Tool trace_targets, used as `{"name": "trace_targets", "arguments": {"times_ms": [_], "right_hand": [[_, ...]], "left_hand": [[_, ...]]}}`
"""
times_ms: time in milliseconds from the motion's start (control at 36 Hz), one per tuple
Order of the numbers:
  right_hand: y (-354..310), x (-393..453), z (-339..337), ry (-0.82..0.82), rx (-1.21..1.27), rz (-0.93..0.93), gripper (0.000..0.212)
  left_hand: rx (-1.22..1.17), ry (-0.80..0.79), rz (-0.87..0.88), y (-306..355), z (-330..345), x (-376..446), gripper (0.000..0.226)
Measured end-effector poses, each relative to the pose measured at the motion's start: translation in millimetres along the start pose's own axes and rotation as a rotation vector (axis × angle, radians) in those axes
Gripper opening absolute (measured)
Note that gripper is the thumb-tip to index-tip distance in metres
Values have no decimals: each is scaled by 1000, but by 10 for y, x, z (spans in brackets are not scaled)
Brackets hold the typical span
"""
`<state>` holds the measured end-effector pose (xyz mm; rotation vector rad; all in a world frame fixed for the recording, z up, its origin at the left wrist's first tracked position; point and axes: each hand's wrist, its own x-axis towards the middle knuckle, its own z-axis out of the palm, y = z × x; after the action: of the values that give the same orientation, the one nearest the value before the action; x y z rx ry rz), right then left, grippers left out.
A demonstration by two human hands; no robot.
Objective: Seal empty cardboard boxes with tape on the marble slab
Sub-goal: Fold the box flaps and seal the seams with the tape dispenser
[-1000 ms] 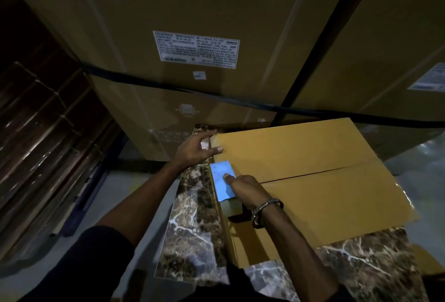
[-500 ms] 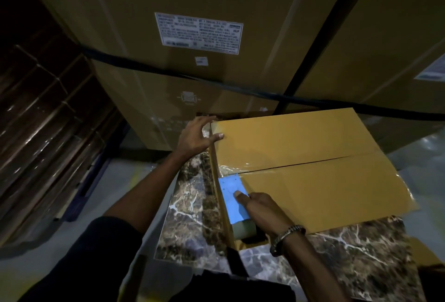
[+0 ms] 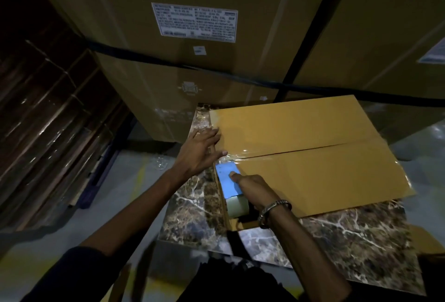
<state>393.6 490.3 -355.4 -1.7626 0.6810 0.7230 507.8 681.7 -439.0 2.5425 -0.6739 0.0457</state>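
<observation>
On our veined brown marble slab (image 3: 192,208), flat tan cardboard box (image 3: 313,157), left hand (image 3: 199,152) spread flat on its edge, right hand (image 3: 255,188) gripping blue tape dispenser (image 3: 227,179), tall strapped cartons (image 3: 192,61) behind us.

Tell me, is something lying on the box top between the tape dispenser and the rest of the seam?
Nothing visible does. The tape dispenser, held by the right hand, sits at the left edge of the cardboard box. The seam runs bare to the right. The left hand rests beside it, at the left edge.

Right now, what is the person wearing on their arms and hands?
Both forearms are bare, with dark sleeves ending near the elbows. The right wrist carries a silver metal bracelet. The left hand and right hand wear no gloves; no rings are discernible.
</observation>
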Motion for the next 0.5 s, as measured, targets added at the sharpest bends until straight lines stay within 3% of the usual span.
{"name": "trace_targets", "arguments": {"times_ms": [111,278,500], "right_hand": [[-11,-20,-8,-24,-30,-54,46],[85,-156,51,-34,-72,-108,51],[555,-417,50,-38,41,-76,50]], "left_hand": [[28,-26,-38,-25,60,-39,84],[149,-94,-111,22,21,-53,78],[88,-131,-135,99,-18,-17,73]]}}
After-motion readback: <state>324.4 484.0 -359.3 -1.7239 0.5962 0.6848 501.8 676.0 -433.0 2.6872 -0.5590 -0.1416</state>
